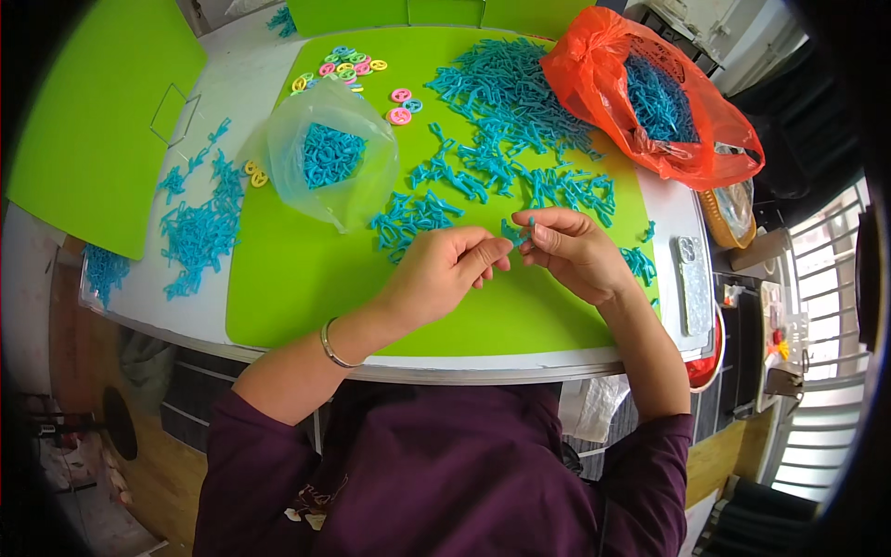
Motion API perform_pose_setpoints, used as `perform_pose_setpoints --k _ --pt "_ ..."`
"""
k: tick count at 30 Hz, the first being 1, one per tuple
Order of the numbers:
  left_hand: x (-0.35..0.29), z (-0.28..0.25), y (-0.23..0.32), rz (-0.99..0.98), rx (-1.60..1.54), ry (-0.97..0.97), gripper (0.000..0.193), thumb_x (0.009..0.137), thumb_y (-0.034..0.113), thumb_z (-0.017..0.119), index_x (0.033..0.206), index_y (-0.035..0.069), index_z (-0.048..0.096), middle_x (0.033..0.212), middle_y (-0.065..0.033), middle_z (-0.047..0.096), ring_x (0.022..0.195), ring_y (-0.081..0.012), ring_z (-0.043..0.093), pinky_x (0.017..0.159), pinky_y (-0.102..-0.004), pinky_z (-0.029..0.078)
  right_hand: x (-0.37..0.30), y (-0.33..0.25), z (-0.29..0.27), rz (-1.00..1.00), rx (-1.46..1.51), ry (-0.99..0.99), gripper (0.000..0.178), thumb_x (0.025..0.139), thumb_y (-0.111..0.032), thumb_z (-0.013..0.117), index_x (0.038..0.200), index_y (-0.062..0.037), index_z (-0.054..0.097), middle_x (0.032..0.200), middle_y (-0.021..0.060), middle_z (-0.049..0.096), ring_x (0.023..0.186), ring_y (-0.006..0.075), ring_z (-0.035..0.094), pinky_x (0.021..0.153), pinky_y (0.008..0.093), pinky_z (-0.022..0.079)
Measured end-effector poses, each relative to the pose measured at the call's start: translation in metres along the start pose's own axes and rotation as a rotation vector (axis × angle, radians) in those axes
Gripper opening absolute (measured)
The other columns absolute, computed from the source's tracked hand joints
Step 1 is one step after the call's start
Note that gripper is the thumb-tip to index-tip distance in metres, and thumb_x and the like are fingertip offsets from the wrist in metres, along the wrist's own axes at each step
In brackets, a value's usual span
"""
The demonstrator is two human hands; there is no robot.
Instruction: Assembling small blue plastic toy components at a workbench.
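Small blue plastic pieces [516, 233], like little links or clips, are held between my two hands above the green mat. My left hand [445, 265] pinches one end between thumb and forefinger. On the other side, my right hand [577, 252] has its thumb and fingers closed on a piece too. The fingertips hide how the pieces join. Just beyond the hands lies a loose spread of blue pieces [469, 172], running back into a large heap [501, 84]. A smaller cluster [408, 221] sits near my left hand.
A clear plastic bag [288, 176] with blue pieces stands left of centre, near pastel rings [401, 96]. Back right is a red bag [585, 56] of blue pieces. More blue pieces [200, 237] lie on the white tabletop at left. A phone [693, 288] rests by the right edge.
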State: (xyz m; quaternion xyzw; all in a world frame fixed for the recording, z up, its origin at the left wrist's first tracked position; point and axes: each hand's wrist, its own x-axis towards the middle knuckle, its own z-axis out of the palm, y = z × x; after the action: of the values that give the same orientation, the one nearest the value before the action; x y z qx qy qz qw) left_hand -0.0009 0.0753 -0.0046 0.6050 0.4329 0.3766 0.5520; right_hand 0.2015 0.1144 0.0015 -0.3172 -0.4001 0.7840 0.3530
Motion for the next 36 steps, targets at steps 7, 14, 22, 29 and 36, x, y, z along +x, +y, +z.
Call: perform_pose_setpoints --k 7,14,22,29,36 --pt "0.002 -0.002 -0.003 0.127 0.188 0.039 0.029 0.092 0.024 0.053 0.076 0.0 0.059 0.064 -0.0013 0.054 0.057 -0.0077 0.05 0.053 -0.0225 0.041 0.001 0.002 -0.009 0.049 -0.001 -0.006 0.01 0.082 -0.011 0.064 0.092 -0.0079 0.067 0.096 0.0059 0.065 0.081 0.0123 0.057 0.071 0.0257 0.044" --pt "0.001 0.0 -0.003 0.147 0.151 0.039 0.028 0.091 0.022 0.053 0.075 0.0 0.058 0.065 -0.0033 0.055 0.058 -0.0095 0.051 0.055 -0.0238 0.042 0.0 0.001 -0.007 0.085 -0.018 0.01 0.01 0.082 -0.011 0.065 0.092 -0.0089 0.067 0.095 0.005 0.065 0.081 0.0115 0.055 0.074 0.0256 0.043" --pt "0.002 -0.002 -0.002 0.164 0.193 0.041 0.028 0.091 0.022 0.053 0.074 0.0 0.057 0.065 -0.0045 0.055 0.058 -0.0105 0.052 0.055 -0.0244 0.042 0.0 0.001 -0.005 0.068 0.023 -0.024 0.012 0.083 -0.009 0.063 0.094 -0.01 0.067 0.098 0.0055 0.065 0.081 0.0119 0.056 0.077 0.0264 0.044" --pt "0.001 -0.004 -0.004 0.395 0.42 0.085 0.022 0.088 0.017 0.055 0.073 0.001 0.058 0.064 -0.0088 0.054 0.057 -0.0207 0.053 0.053 -0.0303 0.041 -0.001 0.0 -0.003 0.0 -0.216 -0.026 0.013 0.081 -0.011 0.067 0.092 -0.0059 0.066 0.094 0.0054 0.066 0.075 0.009 0.058 0.063 0.0227 0.043" --pt "-0.003 0.001 0.002 0.443 0.473 0.201 0.014 0.084 0.01 0.058 0.073 0.002 0.059 0.064 -0.0101 0.054 0.056 -0.0252 0.053 0.051 -0.034 0.04 0.002 0.011 0.001 -0.014 -0.126 0.008 0.011 0.08 -0.009 0.067 0.09 -0.0042 0.065 0.088 0.0044 0.066 0.076 0.0104 0.058 0.069 0.0232 0.045"
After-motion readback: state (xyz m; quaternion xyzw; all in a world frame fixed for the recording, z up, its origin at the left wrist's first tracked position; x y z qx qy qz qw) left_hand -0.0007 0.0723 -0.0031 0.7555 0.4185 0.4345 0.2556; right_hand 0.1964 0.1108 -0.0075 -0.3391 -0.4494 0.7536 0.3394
